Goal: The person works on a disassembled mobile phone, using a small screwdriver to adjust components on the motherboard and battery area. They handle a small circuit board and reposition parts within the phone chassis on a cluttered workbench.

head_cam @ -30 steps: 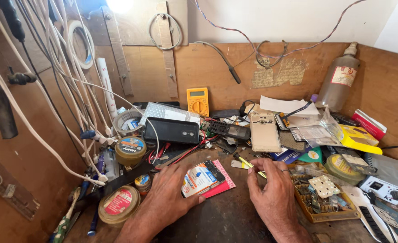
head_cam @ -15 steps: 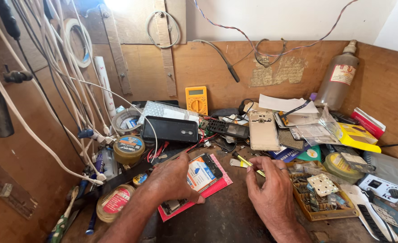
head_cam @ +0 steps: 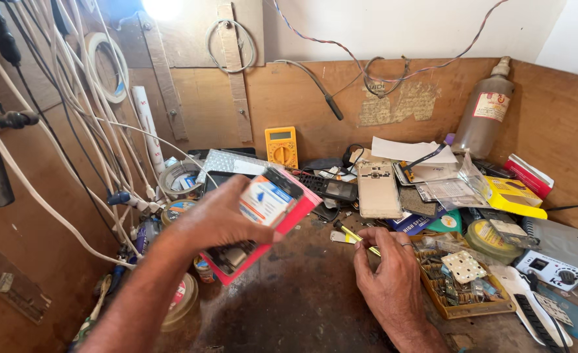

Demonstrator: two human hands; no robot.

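A: What is changing at the left hand (head_cam: 214, 219)?

B: It is lifting. A second ago it was lying flat on the bench over the red pack (head_cam: 263, 225); now it is holding that pack up in the air, tilted, thumb on the front and fingers closed behind it.

A: And what is the pack carrying?

B: A small white-and-blue box (head_cam: 266, 199) is sitting just above the thumb, and a dark phone (head_cam: 282, 180) is lying against the pack's top edge. I cannot tell whether the phone is clamped too or just resting there.

A: So the pack is off the bench?

B: Yes, it is hanging clear of the bench (head_cam: 302, 301), which is now showing bare beneath the grip. That means the pickup is done and the pack is free to be turned or looked at.

A: And the right hand (head_cam: 387, 268)?

B: It is staying low on the bench, to the right of and below the lifted pack, fingertips pinched together on a thin yellow tool (head_cam: 354, 235). It is hardly shifting at all.
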